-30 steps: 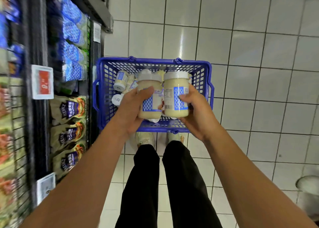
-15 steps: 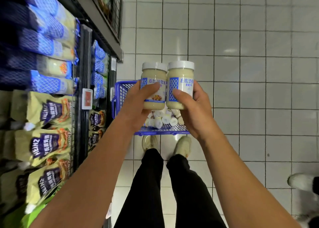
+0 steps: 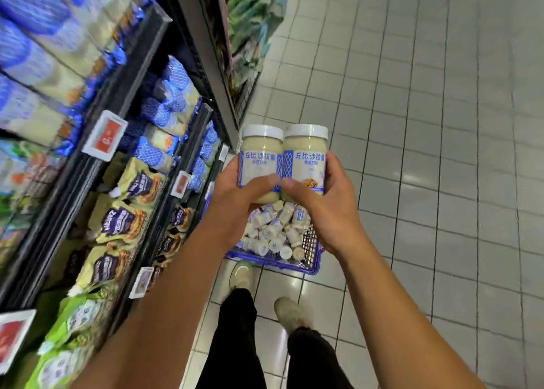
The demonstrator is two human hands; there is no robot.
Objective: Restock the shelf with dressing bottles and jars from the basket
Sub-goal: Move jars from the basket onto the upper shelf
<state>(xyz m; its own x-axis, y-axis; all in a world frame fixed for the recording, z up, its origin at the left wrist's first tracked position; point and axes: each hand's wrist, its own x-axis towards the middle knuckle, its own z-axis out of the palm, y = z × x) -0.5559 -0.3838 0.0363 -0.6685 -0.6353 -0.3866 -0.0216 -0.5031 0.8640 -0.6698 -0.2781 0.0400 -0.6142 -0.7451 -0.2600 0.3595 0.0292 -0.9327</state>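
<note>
floor [image 3: 441, 123] — pale grey tiles, glossy | shelving [image 3: 141, 73] — dark, left side

Raised clear of the basket [image 3: 309, 256] since a second ago: two jars [image 3: 282, 161], side by side, gripped by left hand [image 3: 235, 200] and right hand [image 3: 326, 209], basket now beneath.

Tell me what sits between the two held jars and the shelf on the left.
Nothing, in the head view: the left jar and right jar, side by side in the left hand and right hand, face open air before the shelf.
</note>
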